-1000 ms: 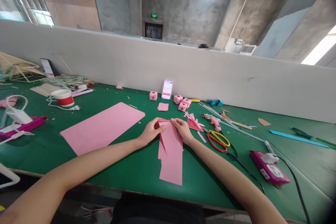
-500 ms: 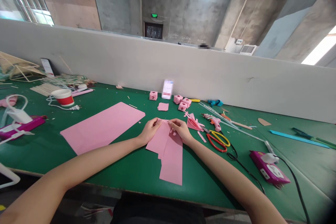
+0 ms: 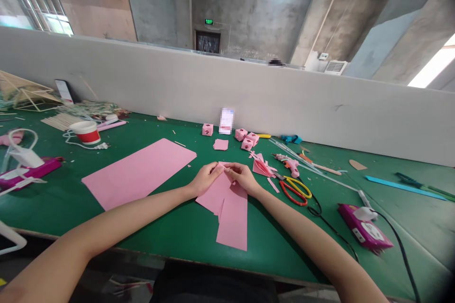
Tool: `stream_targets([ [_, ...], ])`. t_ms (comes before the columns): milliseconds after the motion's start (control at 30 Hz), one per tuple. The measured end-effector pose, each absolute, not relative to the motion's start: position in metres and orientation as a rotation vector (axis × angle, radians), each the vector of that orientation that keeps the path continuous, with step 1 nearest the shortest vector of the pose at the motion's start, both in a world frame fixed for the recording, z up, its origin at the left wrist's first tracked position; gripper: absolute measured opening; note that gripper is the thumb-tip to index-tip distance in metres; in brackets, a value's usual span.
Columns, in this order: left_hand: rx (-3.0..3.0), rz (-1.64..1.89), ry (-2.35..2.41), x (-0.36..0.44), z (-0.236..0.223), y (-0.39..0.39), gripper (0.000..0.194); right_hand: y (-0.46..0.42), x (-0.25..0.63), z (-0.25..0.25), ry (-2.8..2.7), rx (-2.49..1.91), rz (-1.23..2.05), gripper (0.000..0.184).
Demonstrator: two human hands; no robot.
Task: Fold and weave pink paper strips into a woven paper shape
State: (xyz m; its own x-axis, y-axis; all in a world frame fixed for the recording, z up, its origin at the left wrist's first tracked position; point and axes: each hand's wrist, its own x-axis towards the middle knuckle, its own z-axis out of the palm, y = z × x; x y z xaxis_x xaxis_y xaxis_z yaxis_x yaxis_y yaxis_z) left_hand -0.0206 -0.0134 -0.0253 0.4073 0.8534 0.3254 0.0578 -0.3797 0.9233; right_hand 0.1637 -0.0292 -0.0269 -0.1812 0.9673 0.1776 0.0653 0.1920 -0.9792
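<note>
Fingertips together, my left hand and my right hand pinch a piece of pink paper between them, just above the table. Its exact shape is partly covered by my fingers. Beneath my hands lie overlapping strips of pink paper, spread toward the table's front edge. To the left rests a large pink sheet. Beyond my hands are a small stack of pink paper squares, a folded pink paper cube and a cluster of similar cubes.
Right of my hands lie paper scraps, scissors with red and yellow handles, a pink glue gun and a purple power strip. A phone leans against the grey partition. A paper cup stands left on the green table.
My fingertips have drawn closer together on the pink paper, the right hand shifting slightly left. The left part of the paper strips beneath has shifted a little.
</note>
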Motion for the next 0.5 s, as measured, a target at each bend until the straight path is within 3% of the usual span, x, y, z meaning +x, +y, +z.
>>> stream_targets([
  [167,1.492,1.105,0.784,-0.021,-0.028,-0.009,0.039,-0.024,0.166,-0.034,-1.302,-1.104,1.068,0.039],
  [500,1.574,1.217,0.708,-0.02,-0.025,-0.015,0.039,-0.016,0.168,-0.038,-1.062,-1.119,1.022,0.04],
])
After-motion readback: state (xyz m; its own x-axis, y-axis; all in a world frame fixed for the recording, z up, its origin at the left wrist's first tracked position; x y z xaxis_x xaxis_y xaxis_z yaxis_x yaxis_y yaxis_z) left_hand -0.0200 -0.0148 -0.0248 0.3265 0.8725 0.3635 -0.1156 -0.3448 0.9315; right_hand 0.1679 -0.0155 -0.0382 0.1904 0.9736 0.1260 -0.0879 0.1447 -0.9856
